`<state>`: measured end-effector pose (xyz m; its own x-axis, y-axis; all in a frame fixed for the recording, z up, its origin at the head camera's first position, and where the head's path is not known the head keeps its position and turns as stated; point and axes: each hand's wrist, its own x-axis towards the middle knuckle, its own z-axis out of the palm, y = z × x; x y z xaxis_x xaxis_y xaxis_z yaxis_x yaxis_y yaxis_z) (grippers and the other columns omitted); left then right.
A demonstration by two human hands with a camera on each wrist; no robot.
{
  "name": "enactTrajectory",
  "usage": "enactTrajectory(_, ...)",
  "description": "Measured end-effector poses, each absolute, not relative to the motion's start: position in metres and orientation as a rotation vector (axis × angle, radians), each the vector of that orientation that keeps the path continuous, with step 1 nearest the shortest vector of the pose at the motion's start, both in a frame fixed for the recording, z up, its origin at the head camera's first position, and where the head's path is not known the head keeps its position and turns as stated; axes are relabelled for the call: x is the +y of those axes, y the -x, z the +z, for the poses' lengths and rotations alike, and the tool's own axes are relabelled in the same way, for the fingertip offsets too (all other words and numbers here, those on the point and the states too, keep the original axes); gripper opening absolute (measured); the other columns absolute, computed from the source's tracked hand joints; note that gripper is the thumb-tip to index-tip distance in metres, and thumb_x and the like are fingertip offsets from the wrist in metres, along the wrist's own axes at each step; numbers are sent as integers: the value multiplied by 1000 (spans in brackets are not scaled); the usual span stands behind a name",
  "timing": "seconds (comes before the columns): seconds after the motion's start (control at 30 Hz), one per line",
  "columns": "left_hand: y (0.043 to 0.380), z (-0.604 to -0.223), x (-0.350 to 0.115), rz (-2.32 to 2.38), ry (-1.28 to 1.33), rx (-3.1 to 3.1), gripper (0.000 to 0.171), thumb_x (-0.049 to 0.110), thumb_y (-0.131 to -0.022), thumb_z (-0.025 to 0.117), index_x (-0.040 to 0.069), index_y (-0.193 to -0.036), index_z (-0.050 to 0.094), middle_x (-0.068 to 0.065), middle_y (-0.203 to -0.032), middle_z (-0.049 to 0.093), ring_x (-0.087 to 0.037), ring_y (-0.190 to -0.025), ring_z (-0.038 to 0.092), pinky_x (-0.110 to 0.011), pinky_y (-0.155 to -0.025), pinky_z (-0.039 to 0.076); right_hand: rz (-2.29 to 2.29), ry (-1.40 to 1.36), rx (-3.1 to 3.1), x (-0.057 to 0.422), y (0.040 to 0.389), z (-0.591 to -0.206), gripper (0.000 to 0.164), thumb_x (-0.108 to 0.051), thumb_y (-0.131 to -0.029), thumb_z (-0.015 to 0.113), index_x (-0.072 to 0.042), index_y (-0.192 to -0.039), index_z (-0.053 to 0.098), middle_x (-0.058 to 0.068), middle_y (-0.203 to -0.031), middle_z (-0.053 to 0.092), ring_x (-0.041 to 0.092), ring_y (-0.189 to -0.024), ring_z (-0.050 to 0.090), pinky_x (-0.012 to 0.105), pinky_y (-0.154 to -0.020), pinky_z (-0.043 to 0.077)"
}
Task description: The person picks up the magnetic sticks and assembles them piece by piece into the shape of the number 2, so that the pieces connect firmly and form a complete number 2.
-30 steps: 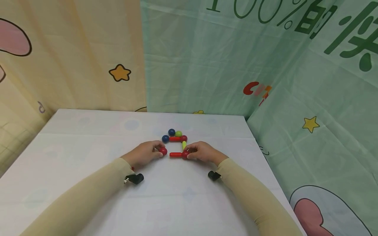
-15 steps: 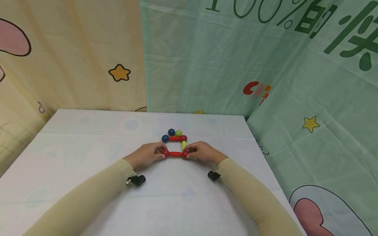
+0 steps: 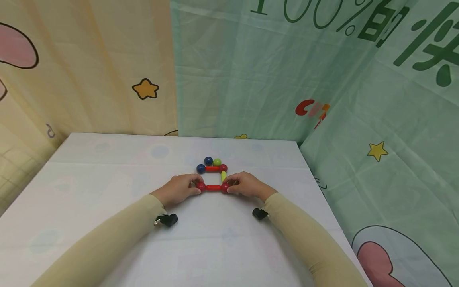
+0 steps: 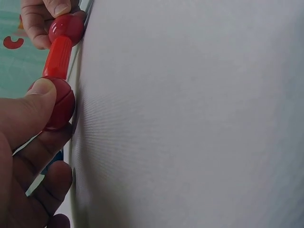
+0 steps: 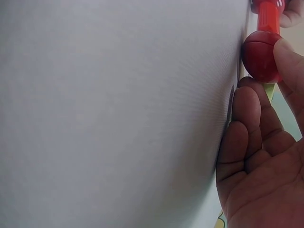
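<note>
Btwn red balls [image 3: 201, 187]: red rod [image 3: 213, 187], axis L-R.

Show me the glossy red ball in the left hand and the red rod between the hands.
Glossy red ball [image 4: 63, 105]: left wrist view, exposed right side.
Straight red rod [image 3: 213, 187]: head view, mid-length.

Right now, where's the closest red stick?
In the head view, the closest red stick is right of the left hand, between two red balls.

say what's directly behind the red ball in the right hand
In the head view, a yellow-green rod, then another red ball; the right hand covers part of the rod.
</note>
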<state>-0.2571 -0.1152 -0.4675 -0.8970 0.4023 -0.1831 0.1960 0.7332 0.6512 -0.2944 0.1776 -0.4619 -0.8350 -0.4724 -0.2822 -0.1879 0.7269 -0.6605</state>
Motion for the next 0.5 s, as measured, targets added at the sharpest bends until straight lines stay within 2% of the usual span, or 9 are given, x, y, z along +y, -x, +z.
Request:
enactTrajectory(0.17,258,-468,-113,924,-442,2637,36,30,-99,75,27,-134,66,4,-109,68,-21,-96,58,-36,-85,48,-890,500,2501,178,295,-462,30,-22,-96,78,-22,-126,76,-1,-116,72,18,-105,61,30,-88,56)
enactTrajectory(0.5,261,-470,-113,917,-437,2654,37,29,-100,74,26,-136,66,4,-112,68,-20,-94,57,-35,-83,47,-923,457,2492,177,297,-463,30,-21,-96,78,-23,-127,76,-1,-119,72,19,-103,60,28,-84,56)
